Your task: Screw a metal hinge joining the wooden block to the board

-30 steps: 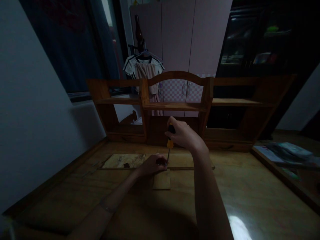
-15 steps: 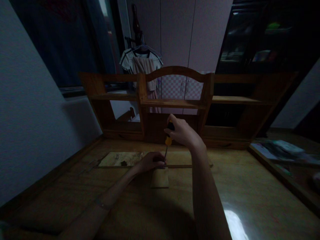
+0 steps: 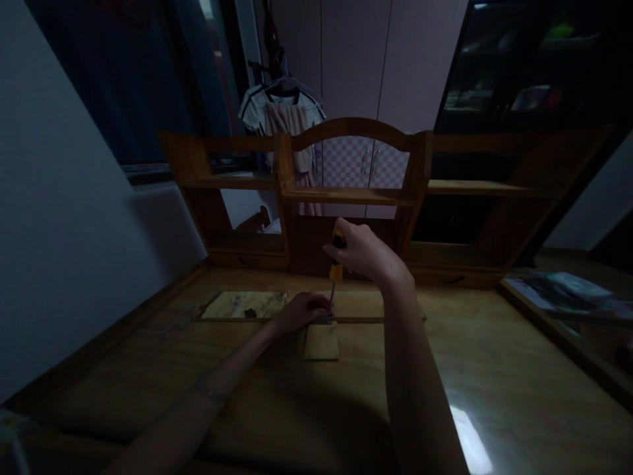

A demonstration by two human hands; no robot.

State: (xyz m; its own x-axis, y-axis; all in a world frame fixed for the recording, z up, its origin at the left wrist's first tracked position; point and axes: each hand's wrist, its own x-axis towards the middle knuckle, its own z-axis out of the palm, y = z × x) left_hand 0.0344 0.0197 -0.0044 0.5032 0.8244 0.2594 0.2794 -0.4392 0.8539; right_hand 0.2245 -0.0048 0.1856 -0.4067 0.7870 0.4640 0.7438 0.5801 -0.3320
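My right hand point(image 3: 363, 249) is closed around the black and yellow handle of a screwdriver point(image 3: 336, 272), whose shaft points down. Its tip meets the spot where my left hand point(image 3: 306, 311) pinches, at the front edge of a long wooden board point(image 3: 359, 307). What lies between the left fingertips is too small and dark to make out; a thin metal-looking piece point(image 3: 324, 320) shows just below them. A small square wooden block point(image 3: 321, 342) lies against the board's near side, on the tabletop.
A wooden shelf unit point(image 3: 349, 194) stands along the back of the wooden table point(image 3: 237, 396). Papers or bagged items point(image 3: 558, 290) lie beyond the right edge. A wall point(image 3: 74, 264) borders the left side. Clothes point(image 3: 287, 119) hang behind the shelf.
The view has tilted slightly, so the scene sits a little higher and further right. The right hand has turned a little on the screwdriver, which stands slightly more upright; the left hand keeps its place.
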